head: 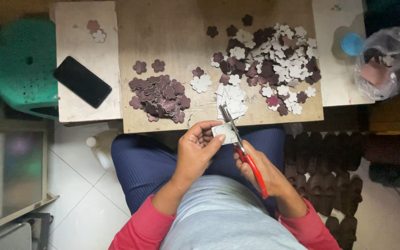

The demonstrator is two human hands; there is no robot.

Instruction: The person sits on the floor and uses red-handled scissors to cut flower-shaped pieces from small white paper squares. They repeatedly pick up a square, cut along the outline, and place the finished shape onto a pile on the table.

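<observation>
In the middle of the frame, the left hand [197,148] pinches a small white piece [224,132] while the right hand [260,169] squeezes red scissors [241,149] into it, with two big piles of flower shapes [269,65] already cut on the desk [172,32] above.
</observation>
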